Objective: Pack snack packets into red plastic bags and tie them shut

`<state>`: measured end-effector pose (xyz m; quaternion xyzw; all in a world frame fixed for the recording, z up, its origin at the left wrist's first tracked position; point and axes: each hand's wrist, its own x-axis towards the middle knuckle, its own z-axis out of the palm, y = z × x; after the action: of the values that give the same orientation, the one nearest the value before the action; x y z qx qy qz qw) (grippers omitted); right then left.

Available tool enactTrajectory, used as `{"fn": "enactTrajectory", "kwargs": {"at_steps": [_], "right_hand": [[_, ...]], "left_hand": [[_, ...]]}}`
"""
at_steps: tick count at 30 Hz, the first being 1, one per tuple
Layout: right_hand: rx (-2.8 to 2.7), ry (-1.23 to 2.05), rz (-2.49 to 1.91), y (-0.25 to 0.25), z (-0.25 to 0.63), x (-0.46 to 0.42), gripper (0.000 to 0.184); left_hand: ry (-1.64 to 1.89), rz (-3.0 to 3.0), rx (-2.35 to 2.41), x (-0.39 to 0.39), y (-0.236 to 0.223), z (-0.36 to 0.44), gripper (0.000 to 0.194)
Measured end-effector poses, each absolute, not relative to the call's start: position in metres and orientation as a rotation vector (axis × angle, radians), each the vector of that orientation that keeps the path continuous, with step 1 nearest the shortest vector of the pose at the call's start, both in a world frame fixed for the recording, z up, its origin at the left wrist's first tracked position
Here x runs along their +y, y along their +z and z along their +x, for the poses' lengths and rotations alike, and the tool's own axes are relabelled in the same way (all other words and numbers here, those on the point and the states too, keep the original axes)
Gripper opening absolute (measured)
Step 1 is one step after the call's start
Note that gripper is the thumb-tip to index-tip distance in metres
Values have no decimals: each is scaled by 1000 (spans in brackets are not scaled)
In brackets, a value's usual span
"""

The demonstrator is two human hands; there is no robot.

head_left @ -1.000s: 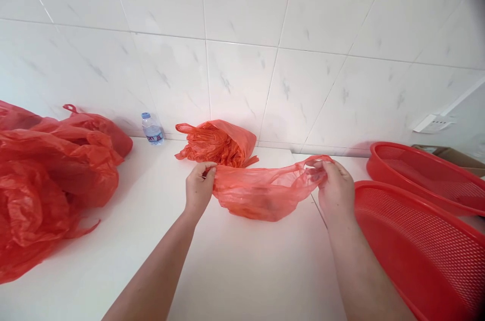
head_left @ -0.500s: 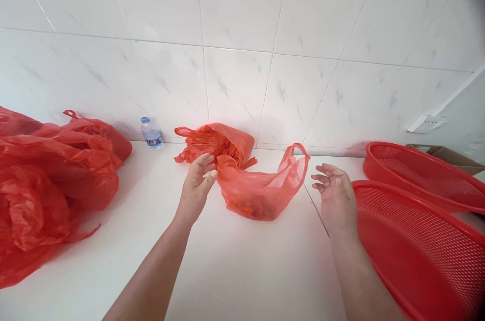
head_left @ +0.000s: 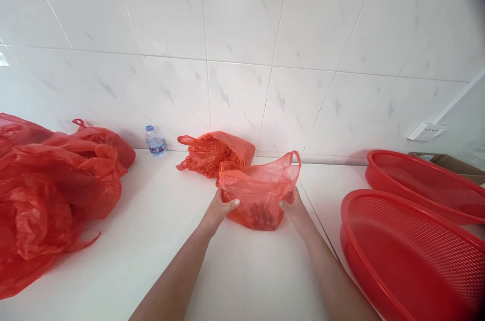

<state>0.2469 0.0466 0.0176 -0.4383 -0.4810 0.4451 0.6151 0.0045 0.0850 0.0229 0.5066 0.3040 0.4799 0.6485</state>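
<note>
A thin red plastic bag [head_left: 253, 200] stands on the white table in front of me, its handle loop raised at the right and dark contents showing dimly through its lower part. My left hand [head_left: 222, 210] grips its left side, thumb in front and fingers hidden behind. On the opposite side my right hand [head_left: 291, 205] holds it the same way, fingers mostly out of sight. Just behind, against the wall, lies a bundle of red plastic bags [head_left: 212, 152], partly covered by the bag I hold.
Large filled red bags [head_left: 56, 184] heap up at the left. A small water bottle [head_left: 155, 142] stands by the tiled wall. Two red mesh baskets [head_left: 401, 255] sit at the right, with a cardboard box [head_left: 454, 165] behind them and a socket [head_left: 428, 131] on the wall.
Both hands have come inward from either side and taken hold of the red plastic bag, which is now more upright and pulled together. The view has tipped slightly upward.
</note>
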Motion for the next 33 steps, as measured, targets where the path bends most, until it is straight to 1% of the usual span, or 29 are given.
{"fn": "enactTrajectory", "kwargs": {"at_steps": [4, 6, 11, 17, 21, 24, 25, 26, 29, 31, 33], "right_hand": [[-1125, 1312, -1031, 28, 242, 40, 46], [-1023, 1384, -925, 30, 246, 37, 39], [-745, 1373, -688, 24, 251, 41, 37], [-460, 1454, -711, -2, 240, 54, 26], [-448, 1534, -698, -8, 233, 51, 23], [-520, 1599, -595, -5, 227, 44, 37], [-565, 1629, -585, -4, 225, 42, 39], [-614, 1663, -593, -3, 224, 41, 37], [-704, 1744, -659, 0, 222, 39, 13], [-665, 1745, -678, -1, 224, 40, 12], [-581, 1672, -686, -2, 226, 41, 22]], "left_hand": [[984, 1098, 698, 82, 29, 9, 51], [1020, 967, 697, 82, 28, 7, 45], [1200, 618, 620, 85, 13, 6, 42], [1116, 464, 617, 84, -4, 8, 36], [1103, 455, 601, 82, -5, 11, 35], [1079, 473, 572, 82, -5, 13, 32], [1071, 484, 561, 81, -5, 14, 30], [1062, 496, 555, 81, -5, 13, 29], [1037, 542, 560, 80, -4, 12, 26], [1029, 590, 578, 79, -2, 12, 22], [1024, 655, 612, 77, 0, 12, 19]]}}
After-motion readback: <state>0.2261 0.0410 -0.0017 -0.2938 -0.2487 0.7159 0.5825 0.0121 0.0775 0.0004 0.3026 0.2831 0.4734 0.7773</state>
